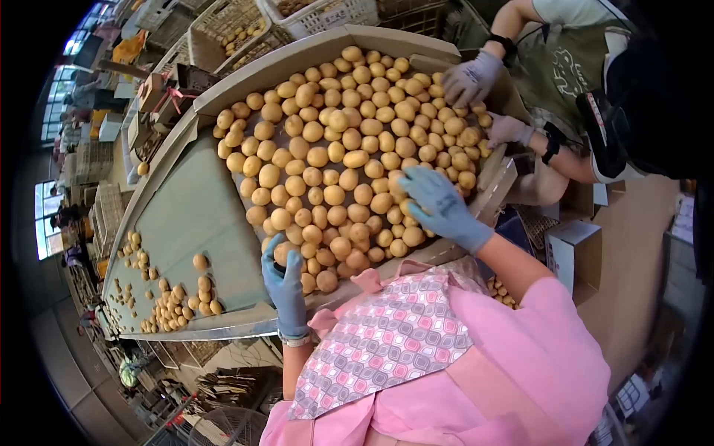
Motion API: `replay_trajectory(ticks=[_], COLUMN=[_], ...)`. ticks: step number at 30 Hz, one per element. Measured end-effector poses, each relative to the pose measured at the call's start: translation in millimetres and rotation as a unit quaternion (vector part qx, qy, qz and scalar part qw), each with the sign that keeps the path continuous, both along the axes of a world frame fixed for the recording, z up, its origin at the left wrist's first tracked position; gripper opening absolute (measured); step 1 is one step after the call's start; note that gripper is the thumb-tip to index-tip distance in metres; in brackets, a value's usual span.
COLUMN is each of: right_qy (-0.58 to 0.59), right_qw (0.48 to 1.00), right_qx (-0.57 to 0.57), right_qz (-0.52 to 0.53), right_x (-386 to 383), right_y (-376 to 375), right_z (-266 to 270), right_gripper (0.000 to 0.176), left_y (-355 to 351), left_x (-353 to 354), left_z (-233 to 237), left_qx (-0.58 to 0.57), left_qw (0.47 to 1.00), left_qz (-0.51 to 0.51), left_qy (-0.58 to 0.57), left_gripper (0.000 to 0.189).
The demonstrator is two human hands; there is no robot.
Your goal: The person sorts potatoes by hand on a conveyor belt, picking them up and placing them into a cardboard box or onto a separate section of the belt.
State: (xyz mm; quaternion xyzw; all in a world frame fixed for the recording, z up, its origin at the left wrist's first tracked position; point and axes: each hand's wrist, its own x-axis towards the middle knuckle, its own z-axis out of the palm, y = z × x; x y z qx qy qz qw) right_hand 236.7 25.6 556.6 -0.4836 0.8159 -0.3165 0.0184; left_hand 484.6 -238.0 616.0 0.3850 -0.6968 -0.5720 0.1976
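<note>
A dense single layer of round and oval yellow-brown potatoes (335, 156) covers the sorting tray in front of me. My right hand (442, 208), in a blue glove, lies over the potatoes at the tray's near right side, its fingers stretched out and apart. At the near left edge, beside the outermost potatoes, is my left hand (286, 286), also gloved in blue. Its thumb and fingers stand apart; a small dark patch shows between them, and I cannot make out what it is.
Opposite on the right, a co-worker's two gloved hands (472, 78) touch the potatoes. A green conveyor belt (201, 215) slopes away to the left with loose potatoes at its lower end. Plastic crates (327, 16) stand behind the tray, and a cardboard box (574, 256) is at the right.
</note>
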Motion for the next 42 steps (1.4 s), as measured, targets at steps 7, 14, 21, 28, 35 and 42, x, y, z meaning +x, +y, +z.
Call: replay_trajectory(ticks=[7,14,21,28,35,42], right_qy=[0.004,-0.139,0.013,0.040,0.005,-0.062], right_qw=[0.997,0.979,0.940,0.961,0.987,0.997], right_qx=[-0.020,-0.063,-0.117,-0.154,-0.008,-0.004], right_qz=[-0.076,-0.134,0.320,0.225,0.157,0.039], right_x=[43.4,41.2,81.8,72.1,58.0,54.5], right_y=[68.9,45.9,-105.0,-179.1,-47.9,14.9], right_z=[-19.9,-24.6,29.5,51.4,7.6,-12.8], right_gripper=[0.029,0.026,0.041,0.036,0.040,0.034], left_y=[23.6,42.9,33.2,31.3,-0.3,-52.0], left_x=[74.9,62.1,68.6,139.7,359.1,210.1], left_z=[-8.8,-1.1,10.1,5.4,-138.3,1.2], left_qx=[-0.468,-0.369,-0.433,-0.437,-0.250,-0.383], left_qw=[0.874,0.928,0.901,0.826,0.784,0.842], left_qz=[-0.111,-0.019,-0.023,0.352,0.388,0.362], left_qy=[-0.061,-0.041,-0.030,0.054,-0.415,-0.114], left_gripper=[0.059,0.068,0.060,0.049,0.086,0.069])
